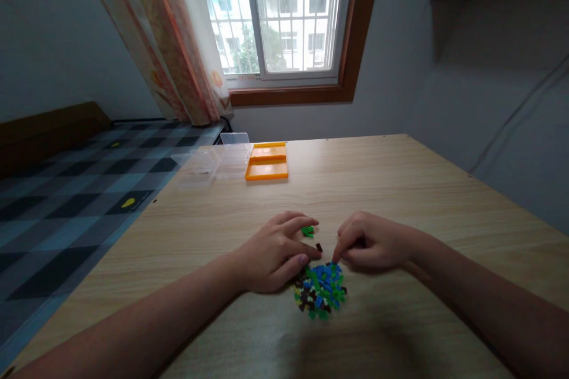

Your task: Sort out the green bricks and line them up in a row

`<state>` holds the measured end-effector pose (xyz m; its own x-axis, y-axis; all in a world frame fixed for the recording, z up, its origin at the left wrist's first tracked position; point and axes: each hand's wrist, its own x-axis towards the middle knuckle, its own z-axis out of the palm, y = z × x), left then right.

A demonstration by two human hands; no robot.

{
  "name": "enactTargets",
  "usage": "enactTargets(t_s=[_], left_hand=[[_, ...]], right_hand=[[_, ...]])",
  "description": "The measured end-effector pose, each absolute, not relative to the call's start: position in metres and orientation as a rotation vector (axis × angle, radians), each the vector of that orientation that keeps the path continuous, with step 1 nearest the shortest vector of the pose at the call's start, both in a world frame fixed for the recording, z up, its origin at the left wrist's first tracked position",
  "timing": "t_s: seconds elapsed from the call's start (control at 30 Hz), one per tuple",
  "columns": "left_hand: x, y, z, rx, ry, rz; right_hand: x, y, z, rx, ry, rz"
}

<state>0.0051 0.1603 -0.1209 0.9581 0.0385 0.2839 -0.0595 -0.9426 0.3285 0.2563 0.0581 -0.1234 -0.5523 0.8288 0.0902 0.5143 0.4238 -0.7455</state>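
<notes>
A small heap of blue, green, brown and yellow plastic pieces (320, 289) lies on the table, close in front of me. My left hand (280, 251) rests at the heap's left side, palm down and fingers spread. Its index fingertip is beside a single dark brown piece (319, 247). Beyond those fingers is a little group of green pieces (307, 231). My right hand (368, 241) is at the heap's upper right, with its index finger pointing down at the edge. Its other fingers are curled in, and whatever they may hold is hidden.
Farther back on the wooden table (400, 189) stands an orange two-part tray (267, 177). To its left are clear plastic boxes (195, 169). A bed with a checked cover (66, 195) adjoins the table on the left; a window and curtain (178, 41) are behind.
</notes>
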Motion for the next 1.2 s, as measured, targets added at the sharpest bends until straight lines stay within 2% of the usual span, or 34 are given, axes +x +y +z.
enactTargets(t_s=[0.17, 0.47, 1.2], left_hand=[[0.005, 0.162, -0.120, 2.747, 0.025, 0.492], [0.006, 0.152, -0.116, 2.692, -0.109, 0.448], [0.005, 0.156, -0.119, 2.670, -0.088, 0.423]], right_hand=[[0.255, 0.057, -0.124, -1.182, -2.250, 0.895], [0.253, 0.055, -0.121, -1.130, -2.288, 0.865], [0.246, 0.051, -0.120, -1.166, -2.340, 0.677]])
